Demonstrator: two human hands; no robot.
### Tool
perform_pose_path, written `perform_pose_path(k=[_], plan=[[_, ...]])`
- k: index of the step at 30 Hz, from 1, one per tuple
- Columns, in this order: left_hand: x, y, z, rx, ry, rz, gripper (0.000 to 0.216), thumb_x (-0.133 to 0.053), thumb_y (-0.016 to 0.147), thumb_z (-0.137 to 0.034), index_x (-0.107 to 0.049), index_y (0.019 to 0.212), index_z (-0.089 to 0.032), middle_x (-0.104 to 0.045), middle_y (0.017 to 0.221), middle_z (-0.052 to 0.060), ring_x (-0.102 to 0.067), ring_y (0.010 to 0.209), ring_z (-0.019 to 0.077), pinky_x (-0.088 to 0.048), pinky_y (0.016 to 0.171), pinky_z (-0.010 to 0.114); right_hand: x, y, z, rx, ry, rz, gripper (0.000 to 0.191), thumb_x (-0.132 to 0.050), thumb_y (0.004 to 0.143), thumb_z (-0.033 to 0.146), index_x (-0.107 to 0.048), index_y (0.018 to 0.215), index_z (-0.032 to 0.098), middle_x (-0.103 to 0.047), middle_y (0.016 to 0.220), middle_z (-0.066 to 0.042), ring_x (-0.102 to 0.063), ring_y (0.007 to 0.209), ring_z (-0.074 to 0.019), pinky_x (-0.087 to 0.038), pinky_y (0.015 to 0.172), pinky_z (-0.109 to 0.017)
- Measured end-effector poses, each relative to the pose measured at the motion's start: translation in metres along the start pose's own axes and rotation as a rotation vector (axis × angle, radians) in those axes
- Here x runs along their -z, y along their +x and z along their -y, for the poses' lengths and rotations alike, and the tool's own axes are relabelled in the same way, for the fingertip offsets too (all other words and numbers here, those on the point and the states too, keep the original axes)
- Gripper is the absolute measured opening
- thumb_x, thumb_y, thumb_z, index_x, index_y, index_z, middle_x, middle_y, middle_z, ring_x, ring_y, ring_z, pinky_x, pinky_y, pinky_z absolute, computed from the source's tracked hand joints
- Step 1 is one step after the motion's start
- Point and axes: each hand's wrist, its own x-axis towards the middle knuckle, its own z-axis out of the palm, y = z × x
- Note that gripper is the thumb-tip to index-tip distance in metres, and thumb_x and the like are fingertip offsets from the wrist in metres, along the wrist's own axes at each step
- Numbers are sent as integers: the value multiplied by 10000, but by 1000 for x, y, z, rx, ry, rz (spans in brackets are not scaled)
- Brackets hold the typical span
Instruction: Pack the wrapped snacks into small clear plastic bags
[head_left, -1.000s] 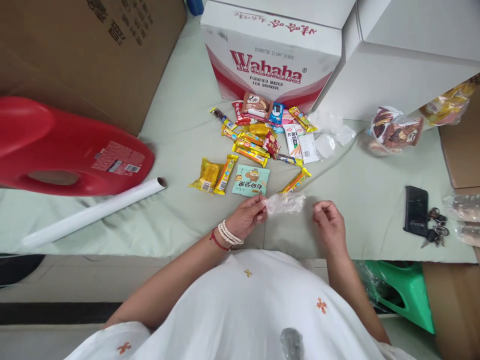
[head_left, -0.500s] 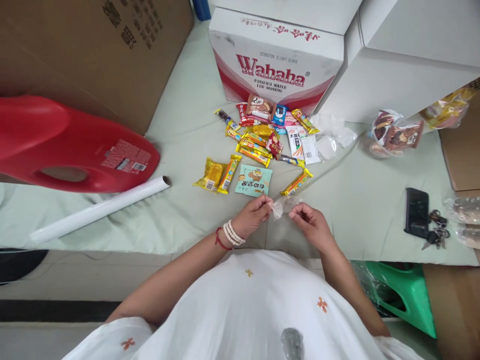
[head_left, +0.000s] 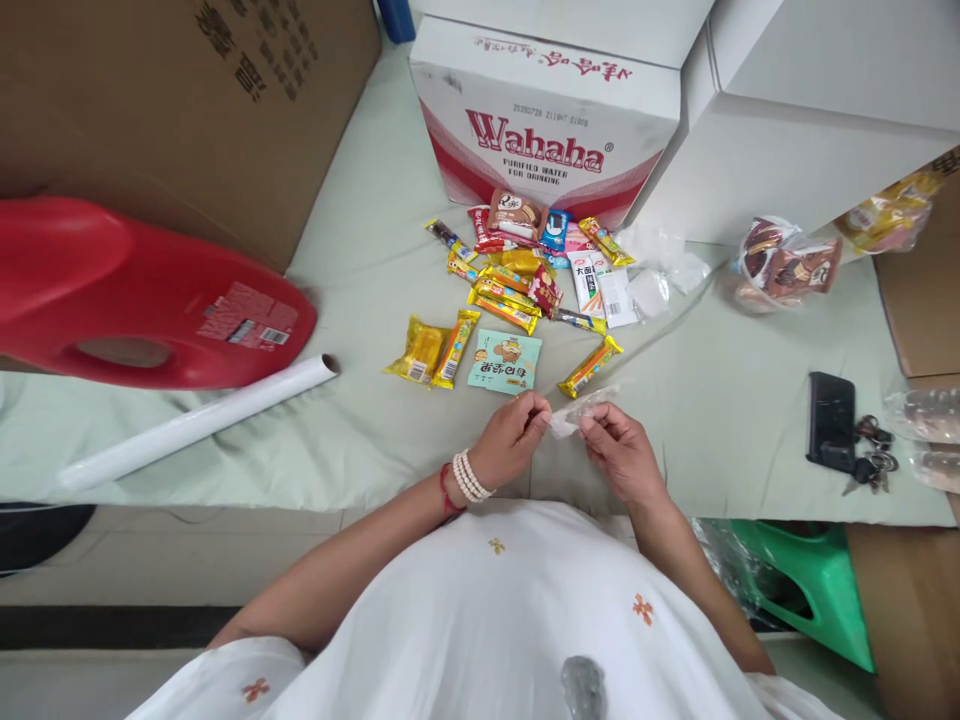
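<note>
A small clear plastic bag (head_left: 581, 408) is stretched between my two hands near the table's front edge. My left hand (head_left: 516, 437) pinches one end of it, fingers closed. My right hand (head_left: 619, 447) grips the other end between thumb and fingers. Just beyond the bag lies a yellow snack bar (head_left: 590, 366). A mint-green snack packet (head_left: 505, 361) is beyond my left hand, with another yellow bar (head_left: 455, 348) and a yellow-wrapped snack (head_left: 417, 350) to its left. Farther back is a loose pile of wrapped snacks (head_left: 510, 290), and more clear bags (head_left: 664, 270) lie beside it.
A Wahaha water carton (head_left: 547, 130) stands behind the pile. On the left are a red jug (head_left: 165, 290) and a white roll (head_left: 202, 420). To the right lie a bag of filled snacks (head_left: 784, 265), a black phone (head_left: 831, 422) and keys (head_left: 874, 455). A green stool (head_left: 825, 590) stands below.
The clear bag is pulled longer and slimmer, pointing up to the right. My right hand has shifted its hold along it, and my left hand has turned slightly.
</note>
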Motion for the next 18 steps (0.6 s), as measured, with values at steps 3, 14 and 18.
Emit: perform_pose_path(k=[3,14,18], plan=[[-1,2,-3,79,-74,-54,203,-478,981,-395,-538,937,-206,-606,881,26,-559,802,174,-453,755,319,3,-2,1,145,-217,25,304,-705,905,507,-639,831,219,-525,685,32,-394,572,-106,-325,533,-242],[-8,27,9,432,-669,-402,292,-785,732,-379,-563,834,-219,-612,792,-31,-592,722,141,-494,645,268,9,-17,-28,543,-573,-239,93,-625,969,292,-705,963,245,-674,922,-40,-619,795,-182,-495,744,-316],[-8,28,10,530,-1045,-497,353,-838,700,-361,-583,897,-216,-652,821,-38,-634,716,134,-569,709,310,27,-22,-40,494,-633,72,151,-640,907,271,-745,1014,259,-732,964,-58,-679,891,-229,-524,802,-352]])
